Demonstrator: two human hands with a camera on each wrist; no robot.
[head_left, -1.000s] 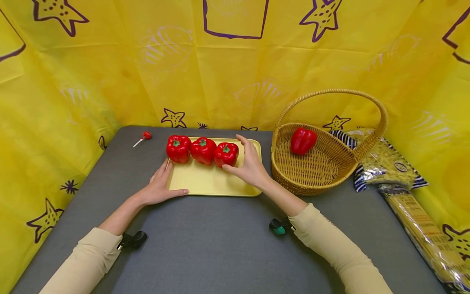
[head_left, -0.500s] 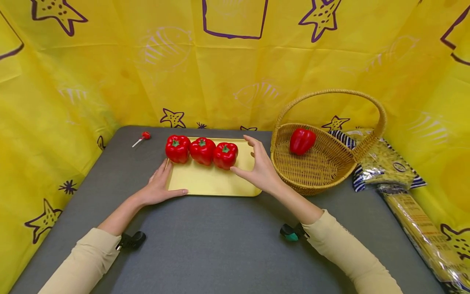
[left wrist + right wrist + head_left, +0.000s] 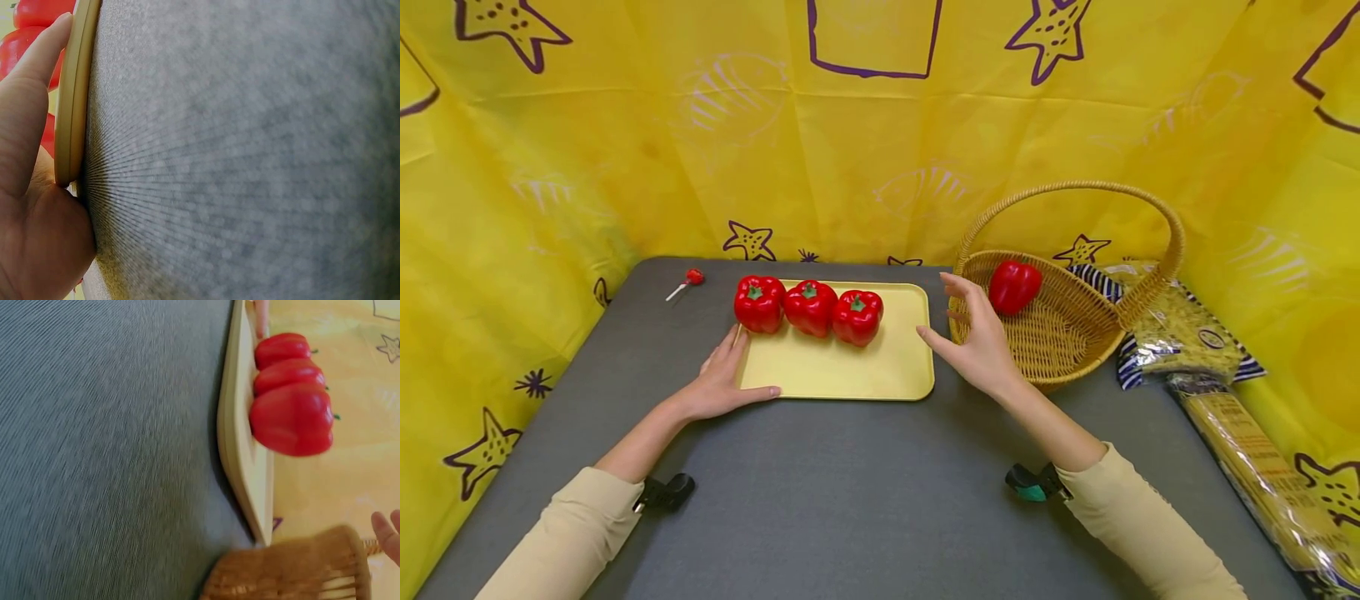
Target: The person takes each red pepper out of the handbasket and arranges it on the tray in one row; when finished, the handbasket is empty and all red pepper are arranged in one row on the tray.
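Three red bell peppers, a left one (image 3: pixel 759 304), a middle one (image 3: pixel 810 307) and a right one (image 3: pixel 857 317), stand in a row along the back of a yellow tray (image 3: pixel 842 375). My left hand (image 3: pixel 718 385) rests at the tray's front left corner, fingers along the left side and thumb on the front rim (image 3: pixel 74 100). Empty, my right hand (image 3: pixel 981 342) hovers between the tray and a wicker basket (image 3: pixel 1045 337), fingers and thumb spread apart, overlapping the basket's left side in the head view. Another red bell pepper (image 3: pixel 1015 287) lies inside the basket.
A lollipop (image 3: pixel 694 277) lies at the table's back left. Right of the basket is a bag of pasta (image 3: pixel 1183 333), and in front of it a long pack of spaghetti (image 3: pixel 1255 467). A yellow cloth (image 3: pixel 850 167) hangs behind the grey table (image 3: pixel 835 500).
My right hand has let go of the right bell pepper and moved right, off the tray towards the basket. My left hand and the peppers stay where they were.
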